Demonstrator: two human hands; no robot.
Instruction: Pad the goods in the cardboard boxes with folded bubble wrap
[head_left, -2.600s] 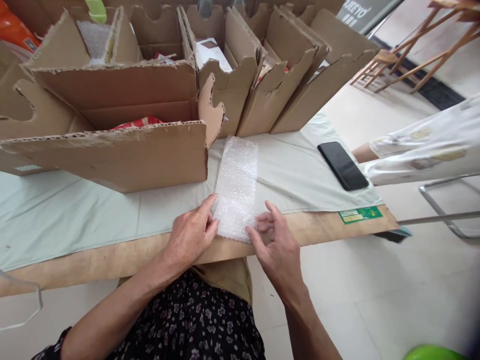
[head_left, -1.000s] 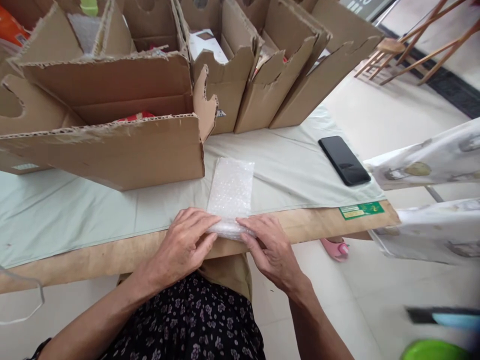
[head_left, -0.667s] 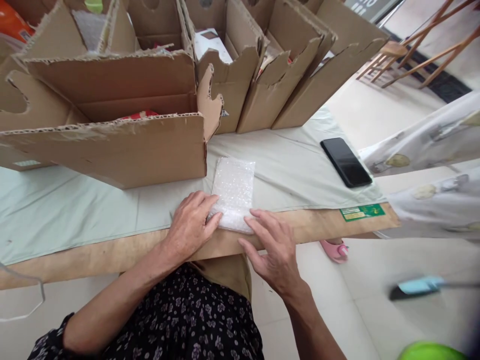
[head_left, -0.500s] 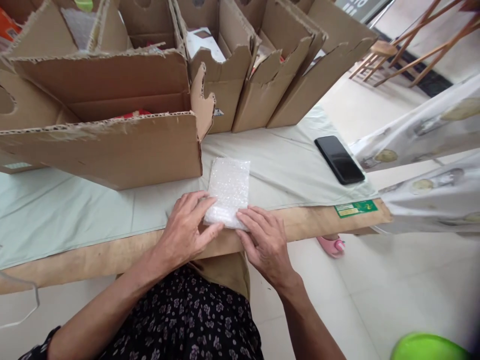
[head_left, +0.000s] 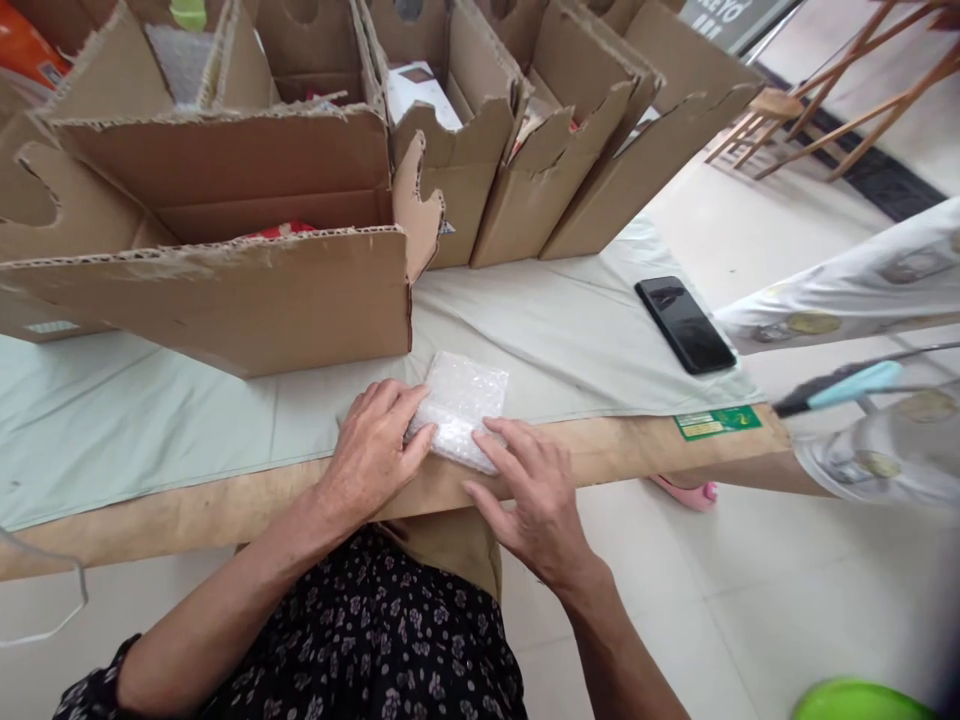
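A folded piece of clear bubble wrap (head_left: 466,400) lies at the front edge of the cloth-covered table. It is doubled over toward me, with a thicker fold along its near side. My left hand (head_left: 379,440) grips its left edge between thumb and bent fingers. At the right edge, my right hand (head_left: 529,480) rests its fingertips on the wrap, its thumb spread apart from the fingers. Whether anything is inside the wrap cannot be made out.
Cardboard boxes (head_left: 300,310) with torn-cut edges stand in a row behind the wrap. A black phone (head_left: 686,325) lies at the right. Beyond the table corner a turquoise-and-black handle (head_left: 851,388) shows. A green plastic item (head_left: 862,700) is on the floor.
The wrap has become shorter, its far end now nearer my hands, and it is turned slightly. My right thumb has come away from it. The turquoise-handled thing has appeared at the right.
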